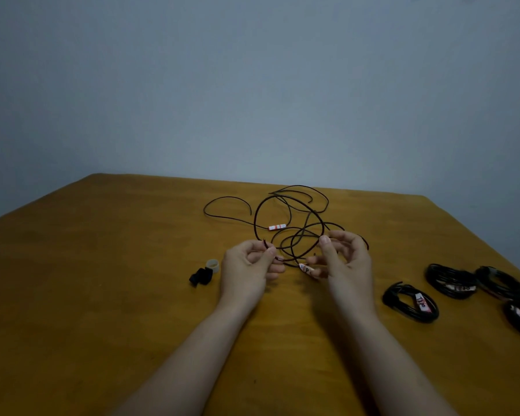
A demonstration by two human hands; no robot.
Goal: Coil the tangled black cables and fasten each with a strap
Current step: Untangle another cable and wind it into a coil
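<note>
Cable (288, 211): lying tangled at mid-desk (102, 265), its near loops rising between our hands.
Left hand (246, 265): we are pinching a strand between thumb and fingers.
Right hand (345, 259): we are gripping the cable near its tagged end, fingers curled.
Done: four coils (410, 301) are sitting at our right, and we are judging them finished.
Left: we are judging this tangle uncoiled and unstrapped.
Straps (200, 277): lying just beside our left hand.

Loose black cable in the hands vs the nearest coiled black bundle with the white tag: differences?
Loose black cable sprawls in wide tangled loops; coiled black bundle is wound compact. Left hand and right hand pinch the cable; the bundle lies untouched on the wooden table. Both black.
</note>
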